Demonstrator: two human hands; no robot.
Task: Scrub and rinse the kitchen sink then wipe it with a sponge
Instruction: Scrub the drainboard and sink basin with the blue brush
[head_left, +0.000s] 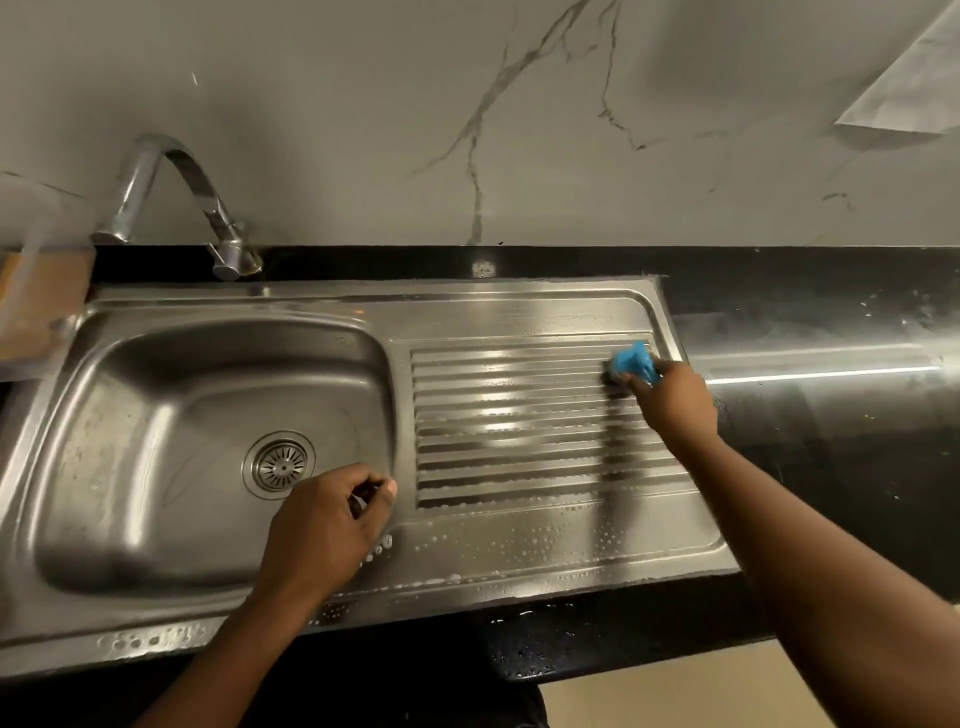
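Currently the right hand (675, 397) is clamped on one blue sponge (635, 361), fingers wrapped over its top. The sponge has a dark underside and is pressed onto the far right corner of the drainboard (519, 415), at the end of the rearmost ridges. The ridges run left to right; glare and blur prevent a sure count.

The left hand (332, 525) has its fingers curled together into a fist, thumb tip against them. It sits at the front of the strip between the basin (156, 426) and the drainboard, partly over the basin's right edge.

One steel sink (467, 293) is present, made up of one basin on the left and one drainboard on the right. One round drain (280, 464) with a slotted strainer lies in the basin floor, just beyond the left hand. Brownish marks show on the basin's left wall. Suds (519, 551) and droplets dot the front rim and the near part of the drainboard.

One curved chrome tap (176, 192) stands behind the basin, its spout pointing down at the rear rim.

The sink is set into a black bench (831, 415), which is wet and streaked to the right of the drainboard. A brown object (41, 296) at the far left is too blurred to identify.

Behind stands a grey veined wall (363, 104). One sheet of paper (914, 88) hangs at the upper right. Pale floor (675, 696) shows below the bench edge.
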